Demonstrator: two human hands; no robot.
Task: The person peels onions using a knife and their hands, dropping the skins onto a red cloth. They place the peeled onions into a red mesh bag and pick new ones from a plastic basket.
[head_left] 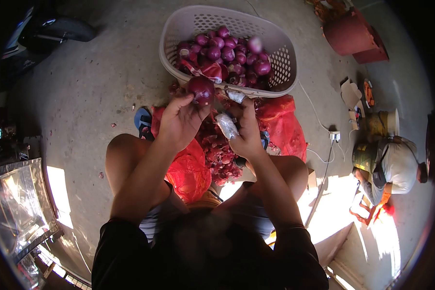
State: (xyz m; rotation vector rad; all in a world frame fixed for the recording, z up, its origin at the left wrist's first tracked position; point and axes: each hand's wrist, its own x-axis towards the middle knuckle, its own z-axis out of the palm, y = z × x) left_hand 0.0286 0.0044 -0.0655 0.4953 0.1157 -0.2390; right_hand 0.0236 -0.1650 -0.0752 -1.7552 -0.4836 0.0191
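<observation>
My left hand (183, 118) is closed around a purple-red onion (201, 90), with the thumb on its near side. To the right of it, my right hand (244, 130) has its thumb and forefinger apart, both wrapped in silvery tape (227, 126). No object shows between them, though the other fingers lie in shade. Just beyond both hands stands a pale perforated plastic basket (287, 87) holding many red onions (227, 54), with a piece of loose red skin near its front rim. Below my hands, a heap of onion skins (222, 157) covers the floor between my feet.
Red mesh bags (282, 125) lie by my legs. A power socket (334, 136) with cables sits on the floor at right. Farther right, another person (396, 164) bends beside a bucket (389, 123). A red container (350, 34) stands at upper right, a motorcycle wheel (70, 29) at upper left.
</observation>
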